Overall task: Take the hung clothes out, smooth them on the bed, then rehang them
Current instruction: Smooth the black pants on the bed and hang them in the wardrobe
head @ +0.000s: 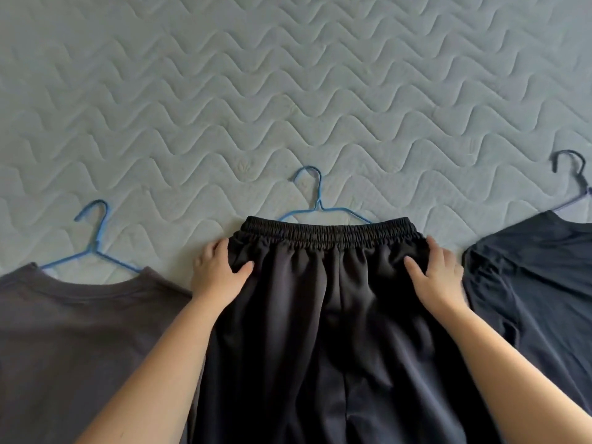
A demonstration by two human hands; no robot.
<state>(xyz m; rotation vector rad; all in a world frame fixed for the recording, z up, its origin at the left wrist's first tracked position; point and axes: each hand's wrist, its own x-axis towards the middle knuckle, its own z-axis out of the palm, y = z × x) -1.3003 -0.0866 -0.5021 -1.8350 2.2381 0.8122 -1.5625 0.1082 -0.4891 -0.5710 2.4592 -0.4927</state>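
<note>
Three dark garments lie on wire hangers along the bed's (288, 91) near edge. Left grip (217, 270) and right grip (435, 267) clasp the middle black trousers' (320, 315) sides below the waistband, thumbs on top. Best pulled outward evenly, flattening the gathers.

Soft, even, rather dim light with a cool grey-green cast. Faint shadows sit in the quilted stitching of the bed (288, 91). Wide-angle distortion bends the edges. The black garment (320, 331) loses detail; overall slightly soft.
</note>
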